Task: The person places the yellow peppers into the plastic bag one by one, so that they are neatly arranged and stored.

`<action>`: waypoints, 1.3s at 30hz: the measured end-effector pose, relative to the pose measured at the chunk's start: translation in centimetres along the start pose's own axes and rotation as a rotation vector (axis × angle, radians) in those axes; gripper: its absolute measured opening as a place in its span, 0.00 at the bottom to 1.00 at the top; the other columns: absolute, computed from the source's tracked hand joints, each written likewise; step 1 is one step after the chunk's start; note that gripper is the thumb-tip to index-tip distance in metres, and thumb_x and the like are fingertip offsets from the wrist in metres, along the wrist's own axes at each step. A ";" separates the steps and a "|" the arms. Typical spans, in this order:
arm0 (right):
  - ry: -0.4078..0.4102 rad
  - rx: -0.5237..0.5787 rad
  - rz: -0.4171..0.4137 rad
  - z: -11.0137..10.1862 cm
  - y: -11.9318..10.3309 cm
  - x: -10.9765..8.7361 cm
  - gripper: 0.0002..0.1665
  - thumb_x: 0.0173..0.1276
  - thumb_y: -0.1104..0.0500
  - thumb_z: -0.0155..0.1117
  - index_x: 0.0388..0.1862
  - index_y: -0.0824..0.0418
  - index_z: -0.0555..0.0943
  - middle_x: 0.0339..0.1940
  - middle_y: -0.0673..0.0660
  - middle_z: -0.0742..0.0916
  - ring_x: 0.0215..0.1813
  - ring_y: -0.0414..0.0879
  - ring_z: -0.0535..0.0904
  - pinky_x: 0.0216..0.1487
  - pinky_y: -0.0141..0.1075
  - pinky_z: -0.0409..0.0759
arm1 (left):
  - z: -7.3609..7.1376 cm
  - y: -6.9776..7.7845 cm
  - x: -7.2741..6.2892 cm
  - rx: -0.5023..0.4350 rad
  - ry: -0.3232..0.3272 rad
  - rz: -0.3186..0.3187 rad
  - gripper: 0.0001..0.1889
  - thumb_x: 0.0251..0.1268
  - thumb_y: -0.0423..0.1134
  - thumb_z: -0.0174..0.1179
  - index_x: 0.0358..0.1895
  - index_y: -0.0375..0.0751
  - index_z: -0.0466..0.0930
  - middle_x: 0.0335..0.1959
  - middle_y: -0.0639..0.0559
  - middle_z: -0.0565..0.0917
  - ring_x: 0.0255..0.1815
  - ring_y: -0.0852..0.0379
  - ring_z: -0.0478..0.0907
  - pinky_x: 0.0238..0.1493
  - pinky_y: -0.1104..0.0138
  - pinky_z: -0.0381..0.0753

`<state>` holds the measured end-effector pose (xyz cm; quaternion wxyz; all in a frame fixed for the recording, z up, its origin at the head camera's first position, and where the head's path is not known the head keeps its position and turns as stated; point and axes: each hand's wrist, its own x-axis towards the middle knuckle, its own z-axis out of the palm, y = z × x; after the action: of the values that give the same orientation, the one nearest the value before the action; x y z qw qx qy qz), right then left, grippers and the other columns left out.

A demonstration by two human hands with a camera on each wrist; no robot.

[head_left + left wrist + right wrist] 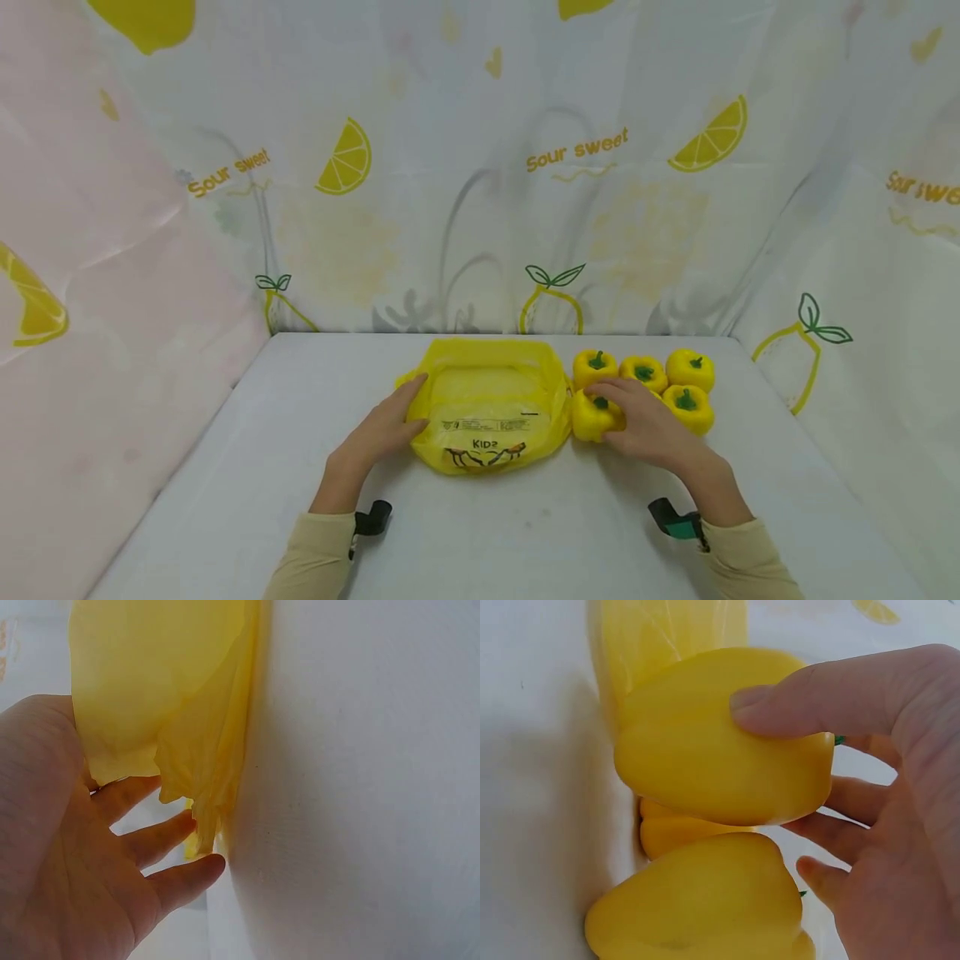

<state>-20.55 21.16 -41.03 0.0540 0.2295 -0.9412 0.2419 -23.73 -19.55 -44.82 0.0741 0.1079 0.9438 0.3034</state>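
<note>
A yellow plastic bag with printed drawings and lettering lies on the table, its mouth spread wide. My left hand is at the bag's left side, fingers spread and fairly straight; the left wrist view has the bag's crumpled edge against the fingers. With my right hand I hold a yellow bell pepper just right of the bag. In the right wrist view the thumb presses this bell pepper's near side, while its far side, toward the other fingers, is hidden.
Several more yellow bell peppers with green stems stand grouped on the right, including one at the back right and one in front of it. The white table ends at a lemon-print curtain, which also hangs at both sides.
</note>
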 end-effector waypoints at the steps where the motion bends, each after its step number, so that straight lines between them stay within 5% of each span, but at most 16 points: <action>1: 0.007 0.010 0.001 -0.1 -0.1 -0.1 0.34 0.53 0.66 0.70 0.63 0.59 0.78 0.65 0.60 0.79 0.68 0.60 0.72 0.67 0.60 0.72 | 0.1 0.0 0.0 0.005 -0.001 0.004 0.39 0.70 0.43 0.56 0.81 0.49 0.48 0.81 0.43 0.54 0.81 0.40 0.51 0.79 0.45 0.52; 11: 0.101 0.070 -0.015 -1.3 -0.6 -0.7 0.34 0.53 0.69 0.71 0.62 0.59 0.77 0.67 0.62 0.77 0.69 0.63 0.70 0.65 0.62 0.73 | 0.4 0.2 -0.1 0.019 -0.009 0.011 0.39 0.71 0.42 0.56 0.81 0.47 0.47 0.81 0.43 0.53 0.81 0.40 0.51 0.79 0.45 0.52; 23: 0.175 0.151 -0.018 -1.8 -2.3 1.3 0.36 0.53 0.66 0.72 0.64 0.57 0.76 0.69 0.58 0.76 0.69 0.58 0.72 0.66 0.57 0.75 | 0.4 0.5 0.4 0.016 0.001 0.012 0.40 0.70 0.42 0.56 0.81 0.47 0.46 0.81 0.43 0.53 0.82 0.41 0.51 0.80 0.45 0.52; 31: 0.130 0.182 -0.003 0.1 -4.2 3.4 0.35 0.56 0.62 0.70 0.65 0.52 0.75 0.70 0.54 0.75 0.70 0.54 0.71 0.67 0.54 0.75 | 0.3 1.0 0.5 -0.007 0.000 0.016 0.40 0.69 0.38 0.54 0.81 0.46 0.46 0.82 0.43 0.51 0.82 0.41 0.49 0.80 0.45 0.50; 39: 0.045 0.135 -0.025 4.1 -6.0 6.4 0.35 0.57 0.61 0.70 0.65 0.51 0.75 0.68 0.52 0.76 0.68 0.52 0.73 0.67 0.51 0.76 | 0.5 1.0 0.1 0.012 0.008 0.009 0.41 0.64 0.34 0.51 0.81 0.43 0.46 0.82 0.42 0.52 0.82 0.41 0.50 0.79 0.45 0.52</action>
<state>-23.50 11.92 -40.67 0.0623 0.2387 -0.9185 0.3091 -23.61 -18.45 -44.67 0.0687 0.1112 0.9454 0.2987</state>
